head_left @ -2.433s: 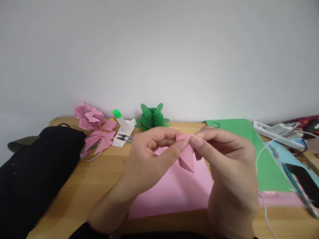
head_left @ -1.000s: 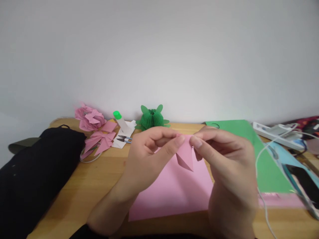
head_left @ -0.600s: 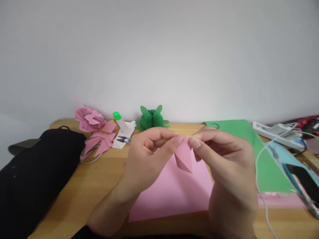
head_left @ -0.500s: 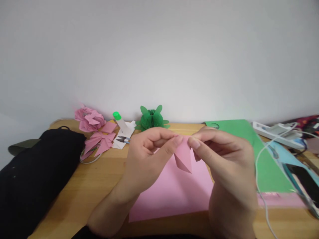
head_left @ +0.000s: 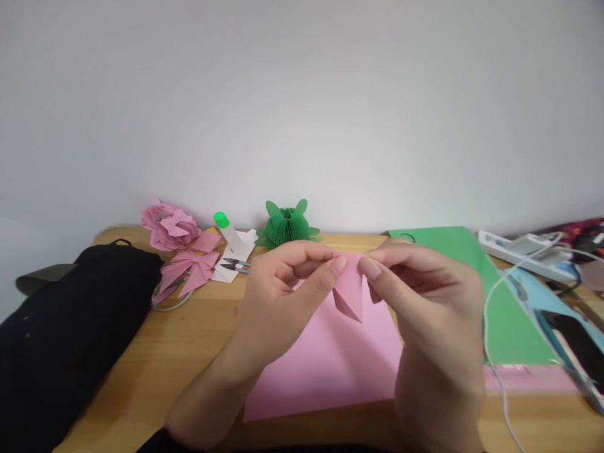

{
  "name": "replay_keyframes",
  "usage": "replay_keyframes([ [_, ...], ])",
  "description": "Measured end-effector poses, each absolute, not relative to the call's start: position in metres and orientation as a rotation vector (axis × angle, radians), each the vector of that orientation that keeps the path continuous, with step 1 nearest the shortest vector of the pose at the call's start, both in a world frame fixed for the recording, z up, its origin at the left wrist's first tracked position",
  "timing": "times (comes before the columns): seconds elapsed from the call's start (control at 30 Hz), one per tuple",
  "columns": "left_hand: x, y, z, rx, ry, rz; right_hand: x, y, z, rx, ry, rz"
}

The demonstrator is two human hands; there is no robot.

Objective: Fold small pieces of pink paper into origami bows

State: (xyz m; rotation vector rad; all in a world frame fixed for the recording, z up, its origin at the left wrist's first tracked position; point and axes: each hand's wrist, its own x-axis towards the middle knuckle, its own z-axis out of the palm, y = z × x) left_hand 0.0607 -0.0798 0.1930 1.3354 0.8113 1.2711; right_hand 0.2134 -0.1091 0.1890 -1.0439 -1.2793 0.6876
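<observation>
A small folded piece of pink paper (head_left: 349, 290) hangs between my two hands, its lower end coming to a point. My left hand (head_left: 287, 302) pinches its upper left edge between thumb and forefinger. On the other side, my right hand (head_left: 425, 302) pinches the upper right edge the same way. The other fingers of both hands are curled in. Beneath them, a larger pink sheet (head_left: 321, 371) lies flat on the wooden table (head_left: 155, 365); my hands and forearms cover parts of it.
Behind my hands stands a green honeycomb paper figure (head_left: 287, 226). To the left are a glue stick (head_left: 229, 233), scissors (head_left: 236, 265), pink paper flowers (head_left: 172, 226) and black cloth (head_left: 70, 327). At right lie green paper (head_left: 448, 264), a power strip (head_left: 528, 255), a phone (head_left: 580, 346) and a white cable (head_left: 488, 340).
Both hands have shifted very slightly to the right, and the folded paper sits a little higher. Each hand still pinches it.
</observation>
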Motion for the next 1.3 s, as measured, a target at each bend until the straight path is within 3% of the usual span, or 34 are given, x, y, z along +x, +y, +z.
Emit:
replay_keyframes([
  [0.53, 0.066, -0.084, 0.185, 1.424, 0.787, 1.557, 0.216, -0.112, 0.193, -1.016, -1.374, 0.657],
  [1.0, 0.072, -0.084, 0.188, 1.251, 0.725, 1.323, 0.209, -0.112, 0.191, -0.999, -1.167, 0.617],
  [1.3, 0.064, -0.081, 0.193, 1.364, 0.838, 1.256, 0.220, -0.111, 0.194, -1.077, -1.308, 0.617],
])
